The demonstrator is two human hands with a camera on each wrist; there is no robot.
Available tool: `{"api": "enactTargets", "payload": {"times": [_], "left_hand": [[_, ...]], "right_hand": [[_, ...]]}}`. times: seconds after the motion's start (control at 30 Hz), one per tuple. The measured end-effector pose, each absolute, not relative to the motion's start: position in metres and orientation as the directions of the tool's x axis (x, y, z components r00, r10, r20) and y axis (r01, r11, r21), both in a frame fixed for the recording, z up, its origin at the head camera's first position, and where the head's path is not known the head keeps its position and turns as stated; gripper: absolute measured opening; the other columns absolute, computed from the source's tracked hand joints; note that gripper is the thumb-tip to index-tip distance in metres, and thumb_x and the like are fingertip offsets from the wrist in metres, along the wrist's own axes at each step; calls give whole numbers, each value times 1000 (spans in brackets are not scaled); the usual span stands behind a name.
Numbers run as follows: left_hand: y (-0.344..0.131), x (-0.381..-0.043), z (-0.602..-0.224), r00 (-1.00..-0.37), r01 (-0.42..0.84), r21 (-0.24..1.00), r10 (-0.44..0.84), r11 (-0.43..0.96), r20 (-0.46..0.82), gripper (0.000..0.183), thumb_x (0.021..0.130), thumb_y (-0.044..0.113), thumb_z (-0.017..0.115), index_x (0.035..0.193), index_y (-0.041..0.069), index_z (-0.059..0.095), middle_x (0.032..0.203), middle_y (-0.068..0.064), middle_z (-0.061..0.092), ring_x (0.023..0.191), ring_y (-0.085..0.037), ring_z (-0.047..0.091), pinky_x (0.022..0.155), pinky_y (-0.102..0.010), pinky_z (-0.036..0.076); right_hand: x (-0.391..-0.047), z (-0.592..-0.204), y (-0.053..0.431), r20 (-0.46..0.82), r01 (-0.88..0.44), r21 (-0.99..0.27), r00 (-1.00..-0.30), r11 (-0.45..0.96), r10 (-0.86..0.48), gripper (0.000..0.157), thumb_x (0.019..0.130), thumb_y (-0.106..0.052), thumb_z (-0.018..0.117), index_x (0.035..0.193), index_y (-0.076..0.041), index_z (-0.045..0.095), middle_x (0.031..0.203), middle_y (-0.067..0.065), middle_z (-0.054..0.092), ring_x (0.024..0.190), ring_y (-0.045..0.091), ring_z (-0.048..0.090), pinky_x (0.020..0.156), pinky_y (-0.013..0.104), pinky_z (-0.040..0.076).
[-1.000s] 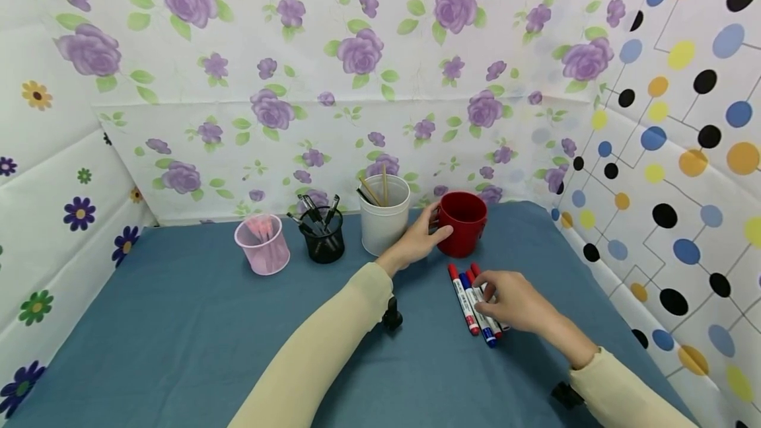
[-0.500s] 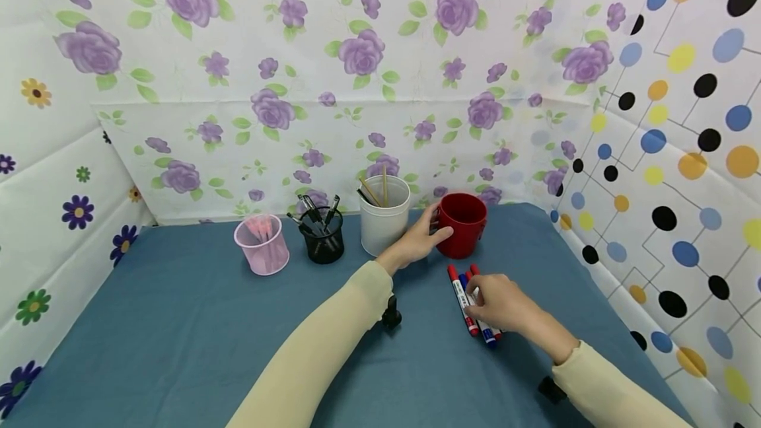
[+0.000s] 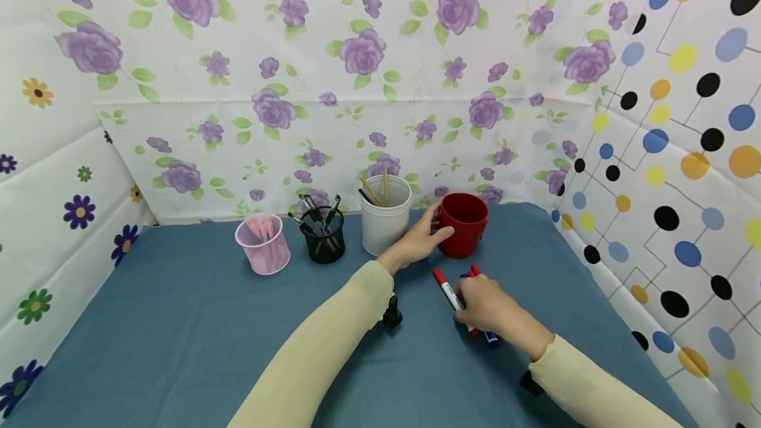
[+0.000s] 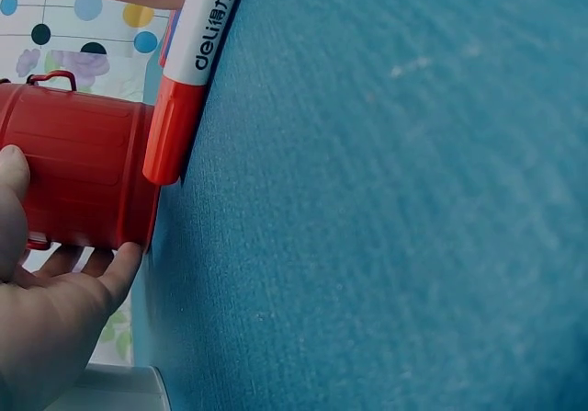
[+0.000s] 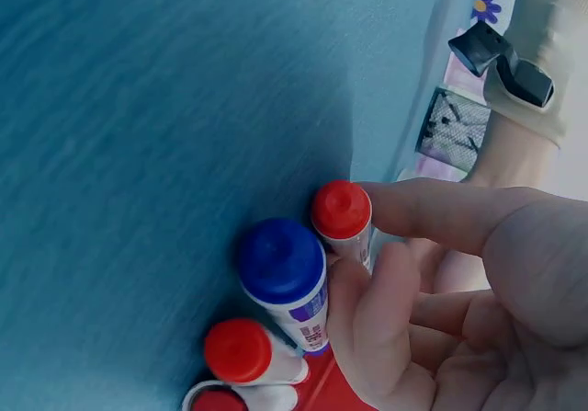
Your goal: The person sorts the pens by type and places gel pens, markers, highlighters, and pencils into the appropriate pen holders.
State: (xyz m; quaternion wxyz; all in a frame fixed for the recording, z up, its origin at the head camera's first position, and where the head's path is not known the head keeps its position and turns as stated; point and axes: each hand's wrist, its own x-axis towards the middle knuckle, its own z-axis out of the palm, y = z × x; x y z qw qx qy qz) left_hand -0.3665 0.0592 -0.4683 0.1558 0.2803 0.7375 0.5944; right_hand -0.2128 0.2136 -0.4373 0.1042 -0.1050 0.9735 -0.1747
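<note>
A small red bucket [image 3: 462,230] stands at the back right of the blue cloth. My left hand [image 3: 421,238] holds its left side, thumb on the front and fingers reaching round behind. In front of the bucket, my right hand [image 3: 489,309] pinches a red-capped white marker [image 3: 447,290] between thumb and fingers; in the right wrist view its red end [image 5: 342,211] shows between them. Beside it lie a blue marker [image 5: 282,262] and more red markers [image 5: 241,349], partly hidden under the right hand in the head view.
Left of the red bucket stands a white bucket [image 3: 386,226] with pencils in it. Further left are a black mesh cup [image 3: 325,248] of pens and a pink cup [image 3: 265,256] with pink-tipped items. A flowered sheet [image 3: 357,131] hangs close behind them.
My right hand has moved left over the markers and taken hold of the leftmost red one, whose upper end has swung left, away from the others. The left hand and bucket stay put.
</note>
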Motion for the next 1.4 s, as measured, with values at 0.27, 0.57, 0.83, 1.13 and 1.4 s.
{"api": "enactTargets", "payload": {"times": [0.27,0.57,0.83,1.13,1.4], "left_hand": [[58,-365,-467,-794,227,963,601,147,95,76,111,36,58,172,27,12,172,-8,30,157,-31,35,125,-49,35],[57,-365,-465,-797,234,960,595,151,101,75,112,37,57,172,27,12,172,-7,31,156,-31,36,124,-49,36],[59,-364,-465,-797,238,960,595,148,106,74,113,32,56,172,22,13,172,-9,31,156,-31,37,125,-48,34],[60,-363,-466,-803,231,961,588,155,98,74,112,32,57,172,24,14,171,-9,32,156,-31,36,124,-49,36],[62,-365,-468,-805,228,960,586,162,92,75,112,33,57,172,26,13,172,-6,32,157,-29,35,124,-48,36]], "right_hand": [[-214,-441,210,-136,-173,-364,-962,915,-235,15,88,-11,87,92,-4,74,68,3,59,52,14,58,53,30,54],[-214,-429,221,-133,-192,-485,-948,853,-289,19,91,-7,82,108,-3,73,67,0,63,51,15,61,52,31,53],[-220,-412,257,-143,-191,-651,-920,735,-366,14,97,-11,73,109,-5,68,77,3,70,59,22,70,60,34,59],[-237,-402,298,-130,-81,-795,-945,601,-299,27,102,-18,73,121,-1,65,102,14,69,82,27,76,76,40,65],[-250,-392,321,1,-127,-823,-975,554,-223,35,103,-21,74,128,1,62,114,19,69,96,24,76,82,38,65]]}}
